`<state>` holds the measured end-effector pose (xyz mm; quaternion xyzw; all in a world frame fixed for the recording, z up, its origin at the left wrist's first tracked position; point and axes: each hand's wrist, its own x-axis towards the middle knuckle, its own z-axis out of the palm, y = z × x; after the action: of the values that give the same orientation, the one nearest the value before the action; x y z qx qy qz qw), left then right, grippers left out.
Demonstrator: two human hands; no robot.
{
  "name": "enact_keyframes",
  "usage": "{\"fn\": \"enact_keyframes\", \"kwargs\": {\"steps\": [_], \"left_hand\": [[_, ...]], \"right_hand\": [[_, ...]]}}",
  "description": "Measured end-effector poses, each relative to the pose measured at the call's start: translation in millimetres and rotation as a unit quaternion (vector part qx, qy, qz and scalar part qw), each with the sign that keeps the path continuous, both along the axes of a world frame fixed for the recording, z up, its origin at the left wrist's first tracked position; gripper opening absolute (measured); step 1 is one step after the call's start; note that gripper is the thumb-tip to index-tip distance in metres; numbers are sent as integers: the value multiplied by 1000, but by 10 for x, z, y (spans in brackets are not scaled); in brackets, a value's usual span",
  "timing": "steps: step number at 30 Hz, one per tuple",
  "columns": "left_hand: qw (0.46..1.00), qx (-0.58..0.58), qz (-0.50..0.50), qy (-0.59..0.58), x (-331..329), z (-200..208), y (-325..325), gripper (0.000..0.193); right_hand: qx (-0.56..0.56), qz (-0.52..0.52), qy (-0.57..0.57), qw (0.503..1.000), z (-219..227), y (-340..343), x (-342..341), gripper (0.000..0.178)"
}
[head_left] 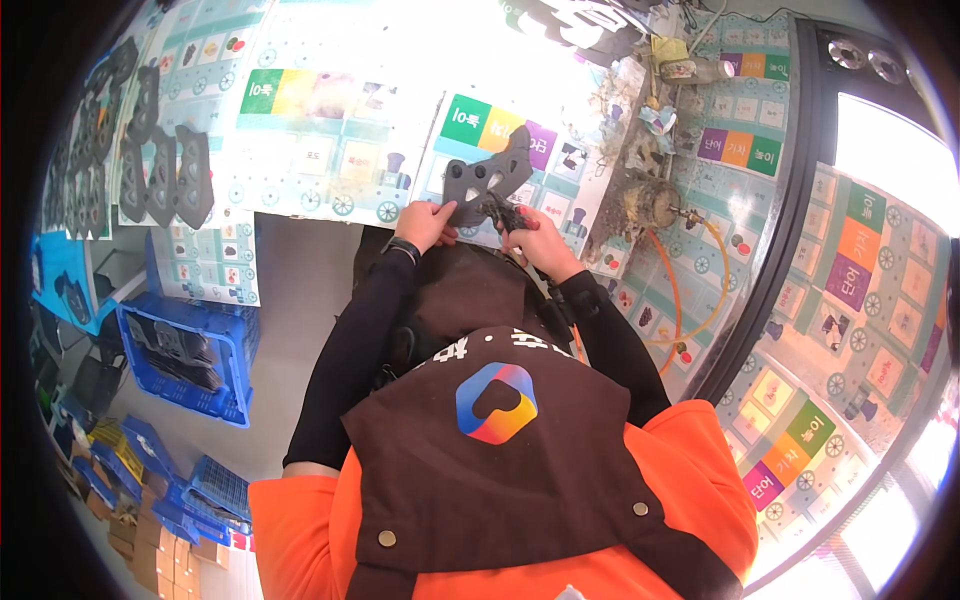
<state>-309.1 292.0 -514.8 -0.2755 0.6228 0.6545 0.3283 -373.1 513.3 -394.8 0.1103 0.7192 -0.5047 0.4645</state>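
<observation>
A dark grey moulded part [515,165] with holes and cutouts lies at the near edge of the paper-covered table. My left hand [425,225] pinches its lower left corner between thumb and fingers. My right hand [545,243] is wrapped round a dark, grimy hand tool [508,213] with a bit of red near the grip. The tool's head lies over the part's lower right side, and I cannot make out its exact kind or whether it touches. A thin hose seems to run down beside my right forearm.
Similar grey parts [160,180] lie in rows at the left. Below them, a blue crate [240,375] holds more dark parts. At the right stand a dirt-caked round container [645,203] and an orange hose [668,275]. A dark frame [755,235] borders the table there.
</observation>
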Motion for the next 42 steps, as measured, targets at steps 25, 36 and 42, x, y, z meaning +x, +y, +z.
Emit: {"fn": "enact_keyframes", "kwargs": {"steps": [25, 36, 42], "left_hand": [[1000, 2, -3, -3, -14, -23, -13, 50], [1000, -4, -4, -1, -51, 31, -1, 50], [1000, 1, 1, -6, -39, 40, -6, 50]], "right_hand": [[-10, -3, -12, 1000, 44, -134, -47, 18], [22, -12, 18, 1000, -45, -14, -66, 22], [51, 2, 39, 998, 22, -9, -110, 22]]}}
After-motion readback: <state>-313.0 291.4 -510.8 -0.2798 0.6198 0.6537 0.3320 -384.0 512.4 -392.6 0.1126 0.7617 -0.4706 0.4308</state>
